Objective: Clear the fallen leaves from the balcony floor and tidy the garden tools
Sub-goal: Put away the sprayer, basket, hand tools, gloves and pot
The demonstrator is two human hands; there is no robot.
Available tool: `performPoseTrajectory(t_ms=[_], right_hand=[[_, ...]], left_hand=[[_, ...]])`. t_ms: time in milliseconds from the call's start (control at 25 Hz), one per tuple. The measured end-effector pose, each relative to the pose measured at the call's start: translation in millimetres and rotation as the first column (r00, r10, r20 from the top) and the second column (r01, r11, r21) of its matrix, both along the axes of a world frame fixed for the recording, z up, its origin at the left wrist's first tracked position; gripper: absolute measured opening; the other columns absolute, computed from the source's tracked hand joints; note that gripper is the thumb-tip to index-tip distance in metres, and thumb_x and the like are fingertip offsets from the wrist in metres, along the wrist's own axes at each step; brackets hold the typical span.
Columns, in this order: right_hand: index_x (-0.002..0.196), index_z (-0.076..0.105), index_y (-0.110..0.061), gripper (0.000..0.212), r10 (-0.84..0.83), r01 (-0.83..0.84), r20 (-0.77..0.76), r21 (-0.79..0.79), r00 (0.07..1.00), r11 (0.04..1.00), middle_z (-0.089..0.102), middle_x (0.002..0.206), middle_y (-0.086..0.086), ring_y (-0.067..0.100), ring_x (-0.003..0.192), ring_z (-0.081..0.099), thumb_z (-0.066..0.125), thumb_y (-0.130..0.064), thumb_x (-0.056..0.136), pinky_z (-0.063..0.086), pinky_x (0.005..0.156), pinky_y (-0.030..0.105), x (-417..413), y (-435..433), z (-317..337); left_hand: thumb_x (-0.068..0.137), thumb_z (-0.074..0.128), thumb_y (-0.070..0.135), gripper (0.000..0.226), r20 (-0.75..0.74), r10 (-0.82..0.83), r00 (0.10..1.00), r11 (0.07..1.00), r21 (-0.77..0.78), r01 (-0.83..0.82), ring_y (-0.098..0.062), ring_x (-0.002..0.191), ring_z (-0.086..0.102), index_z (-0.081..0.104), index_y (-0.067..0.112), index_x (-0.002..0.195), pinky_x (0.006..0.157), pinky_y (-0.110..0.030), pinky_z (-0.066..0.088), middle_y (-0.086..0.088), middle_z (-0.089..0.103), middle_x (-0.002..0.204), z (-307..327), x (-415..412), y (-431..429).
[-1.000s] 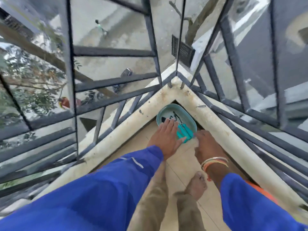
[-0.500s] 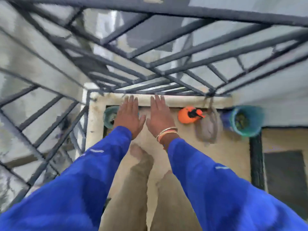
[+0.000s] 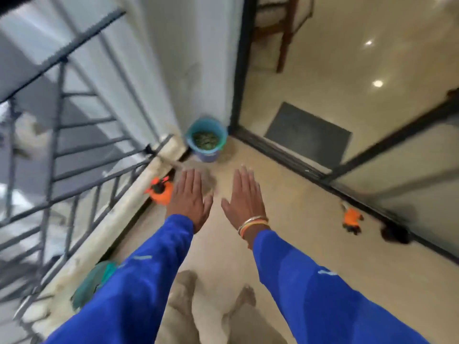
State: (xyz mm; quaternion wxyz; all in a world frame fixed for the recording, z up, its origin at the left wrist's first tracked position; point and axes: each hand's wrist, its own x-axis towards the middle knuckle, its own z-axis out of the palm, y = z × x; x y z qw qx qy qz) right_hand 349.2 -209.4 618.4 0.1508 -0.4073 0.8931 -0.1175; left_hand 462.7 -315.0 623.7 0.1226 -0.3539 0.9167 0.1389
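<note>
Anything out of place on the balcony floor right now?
Yes. A small orange tool lies alone on the floor by the sliding door track, apart from the orange sprayer by the railing curb. A dark clump sits beside it; too blurred to identify. The bucket of leaves stands upright, nothing spilled.

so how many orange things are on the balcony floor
2. One orange tool lies by the railing ledge, just left of the left hand. The other orange tool lies near the sliding door track on the right. More may be hidden behind the sleeves.
</note>
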Motion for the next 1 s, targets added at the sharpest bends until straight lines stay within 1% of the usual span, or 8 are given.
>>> performPoseTrajectory(t_ms=[80, 200, 360, 480, 600, 760, 880, 1000], right_hand=[[0.156, 0.012, -0.008, 0.085, -0.161, 0.161, -0.001, -0.025, 0.987, 0.987, 0.006, 0.165, 0.011, 0.029, 0.152, 0.002, 0.059, -0.036, 0.091, 0.01, 0.122, 0.044, -41, 70, 10], [0.156, 0.009, -0.008, 0.084, -0.365, 0.365, 0.011, -0.052, 0.931, 0.93, 0.003, 0.165, 0.011, 0.029, 0.152, -0.001, 0.056, -0.037, 0.094, 0.007, 0.122, 0.044, -81, 160, 18], [0.156, 0.009, -0.008, 0.079, -0.604, 0.603, -0.014, -0.052, 0.797, 0.796, 0.004, 0.165, 0.013, 0.03, 0.152, 0.002, 0.047, -0.045, 0.098, 0.008, 0.121, 0.044, -121, 255, 19], [0.155, 0.017, -0.006, 0.07, -0.735, 0.735, -0.028, -0.023, 0.677, 0.678, 0.013, 0.164, 0.014, 0.031, 0.151, 0.011, 0.04, -0.04, 0.099, 0.017, 0.121, 0.047, -142, 304, 15], [0.15, 0.035, -0.003, 0.067, -0.813, 0.814, -0.041, 0.017, 0.58, 0.58, 0.031, 0.157, 0.016, 0.033, 0.146, 0.03, 0.054, -0.031, 0.092, 0.035, 0.114, 0.051, -171, 337, 7], [0.142, 0.047, -0.001, 0.074, -0.865, 0.857, 0.009, 0.135, 0.501, 0.498, 0.044, 0.15, 0.019, 0.035, 0.138, 0.043, 0.069, -0.034, 0.08, 0.046, 0.104, 0.051, -220, 369, -16], [0.149, 0.036, -0.002, 0.087, -0.886, 0.858, 0.038, 0.236, 0.462, 0.457, 0.032, 0.157, 0.018, 0.036, 0.145, 0.031, 0.072, -0.041, 0.079, 0.037, 0.112, 0.05, -245, 393, -22], [0.154, 0.021, -0.002, 0.087, -0.92, 0.881, 0.063, 0.271, 0.386, 0.388, 0.017, 0.162, 0.017, 0.035, 0.15, 0.016, 0.063, -0.041, 0.087, 0.025, 0.118, 0.05, -268, 416, -20]], left_hand=[[0.084, -0.008, 0.056, 0.095, -0.035, -0.142, 0.989, 0.99, 0.0, 0.142, -0.031, 0.153, 0.006, 0.014, -0.001, 0.156, 0.125, -0.041, 0.006, -0.018, 0.011, 0.165, 13, -68, 59], [0.085, -0.007, 0.056, 0.092, -0.076, -0.313, 0.947, 0.949, 0.008, 0.315, -0.03, 0.154, 0.006, 0.015, 0.001, 0.156, 0.123, -0.042, 0.01, -0.016, 0.012, 0.165, 28, -141, 143], [0.077, -0.019, 0.055, 0.095, -0.054, -0.57, 0.82, 0.821, -0.004, 0.571, -0.025, 0.154, -0.007, -0.003, 0.006, 0.157, 0.123, -0.037, -0.001, -0.01, -0.006, 0.166, 40, -217, 240], [0.074, -0.022, 0.052, 0.095, -0.032, -0.717, 0.697, 0.697, 0.007, 0.717, -0.025, 0.154, -0.009, -0.006, 0.007, 0.157, 0.122, -0.035, -0.005, -0.01, -0.01, 0.166, 40, -257, 294], [0.073, -0.024, 0.05, 0.095, -0.006, -0.803, 0.596, 0.595, 0.048, 0.802, -0.023, 0.153, -0.013, -0.009, 0.008, 0.157, 0.121, -0.033, -0.009, -0.009, -0.014, 0.166, 24, -297, 331], [0.07, -0.028, 0.048, 0.096, 0.059, -0.882, 0.467, 0.471, 0.109, 0.875, -0.024, 0.152, -0.016, -0.013, 0.008, 0.156, 0.122, -0.035, -0.008, -0.008, -0.018, 0.165, -11, -362, 359], [0.07, -0.028, 0.049, 0.096, 0.093, -0.919, 0.383, 0.393, 0.149, 0.907, -0.024, 0.152, -0.016, -0.012, 0.009, 0.156, 0.122, -0.036, -0.008, -0.008, -0.017, 0.165, -25, -402, 373], [0.071, -0.027, 0.051, 0.097, 0.139, -0.949, 0.284, 0.305, 0.17, 0.937, -0.024, 0.153, -0.014, -0.012, 0.009, 0.156, 0.117, -0.033, -0.013, -0.008, -0.016, 0.165, -25, -436, 389]])
